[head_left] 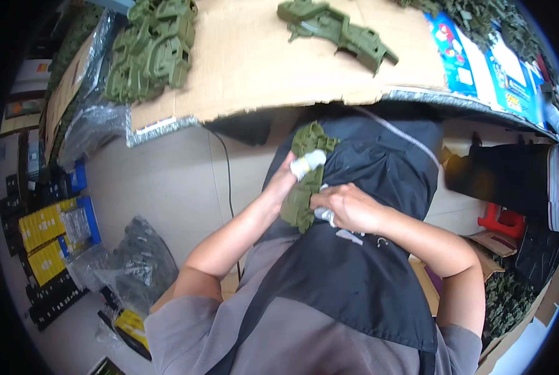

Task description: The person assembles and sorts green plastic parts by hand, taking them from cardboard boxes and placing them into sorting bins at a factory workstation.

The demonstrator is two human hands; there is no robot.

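An olive-green moulded plastic part (299, 203) stands lengthwise over my lap, against a black apron (379, 169). My left hand (287, 177) grips it from the left side, with a white wrapping around the thumb lying over the part. On the other side, my right hand (348, 207) is closed, its curled fingers against the part's right edge. White wrapping shows at those fingers too. Whatever the right fingers hold, if anything, is hidden. Small pale scraps (349, 236) lie on the apron just below the right hand.
Ahead is a cardboard-covered table (242, 69). It bears a stack of green parts (154, 53) at left and another green part (339, 31). Yellow packs (42, 234) and a plastic bag (139, 256) are at left. A red object (501, 220) and a box of green pieces (510, 300) are at right.
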